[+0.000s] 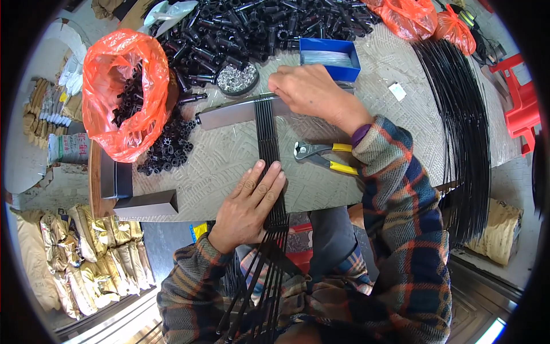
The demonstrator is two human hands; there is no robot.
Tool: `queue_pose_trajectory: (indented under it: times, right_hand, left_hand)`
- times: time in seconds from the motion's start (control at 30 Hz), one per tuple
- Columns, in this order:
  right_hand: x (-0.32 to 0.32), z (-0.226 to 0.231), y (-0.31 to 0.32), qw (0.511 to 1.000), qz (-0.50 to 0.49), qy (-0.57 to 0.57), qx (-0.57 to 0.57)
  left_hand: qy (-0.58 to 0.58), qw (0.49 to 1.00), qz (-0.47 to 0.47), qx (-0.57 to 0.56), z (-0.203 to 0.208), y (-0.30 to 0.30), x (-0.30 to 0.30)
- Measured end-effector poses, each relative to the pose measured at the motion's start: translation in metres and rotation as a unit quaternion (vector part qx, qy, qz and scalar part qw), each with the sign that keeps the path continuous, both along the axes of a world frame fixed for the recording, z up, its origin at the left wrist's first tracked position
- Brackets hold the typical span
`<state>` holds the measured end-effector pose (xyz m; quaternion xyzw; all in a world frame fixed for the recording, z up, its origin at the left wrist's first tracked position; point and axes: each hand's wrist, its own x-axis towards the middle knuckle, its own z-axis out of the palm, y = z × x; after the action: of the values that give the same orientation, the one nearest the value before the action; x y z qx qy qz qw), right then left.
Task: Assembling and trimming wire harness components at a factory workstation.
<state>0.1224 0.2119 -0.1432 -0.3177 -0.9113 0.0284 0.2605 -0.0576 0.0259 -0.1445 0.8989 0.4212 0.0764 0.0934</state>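
A flat row of thin black rods (pixel 265 129) runs from a long grey metal bar (pixel 226 116) toward me and over the table's front edge. My left hand (pixel 243 209) lies on the rods, fingers stretched out and pressing flat. Beyond the bar, my right hand (pixel 309 92) is closed with curled fingers near the rods' far ends; what it grips, if anything, is hidden. Below the right wrist lie end-cutting pliers (pixel 315 152) with yellow-and-black handles. A round dish of small silver metal pieces (pixel 238 77) sits just behind the bar.
Black tubular parts (pixel 229 28) are heaped at the back, beside a blue box (pixel 350 72). An orange plastic bag (pixel 97 123) and small black rings (pixel 166 149) occupy the left. A long bundle of black rods (pixel 464 120) hangs over the right edge. Wrapped packages (pixel 94 258) lie below, left.
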Motion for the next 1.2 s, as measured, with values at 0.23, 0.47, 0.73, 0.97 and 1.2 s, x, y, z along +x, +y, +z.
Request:
queue_pose_trajectory:
  times: [0.23,0.47,0.73,0.97,1.2]
  right_hand:
    - [0.007,-0.001,0.003,0.999,0.030,0.018,0.010]
    - [0.004,-0.009,0.006,0.988,0.054,0.113,-0.087]
    - [0.026,0.009,0.000,0.997,-0.043,-0.053,-0.025]
    - [0.019,0.003,0.003,1.000,-0.015,-0.008,0.014]
    - [0.016,0.001,0.006,1.000,0.004,0.002,-0.019]
  left_hand:
    - [-0.004,1.000,-0.004,-0.001,-0.001,0.002,0.005]
    - [-0.010,1.000,0.005,0.003,-0.002,0.001,0.004]
    - [-0.003,1.000,-0.007,0.019,-0.002,0.002,0.011]
    - [0.000,1.000,0.000,0.011,-0.003,0.001,0.006]
    - [-0.003,1.000,0.002,0.006,-0.001,0.002,0.005]
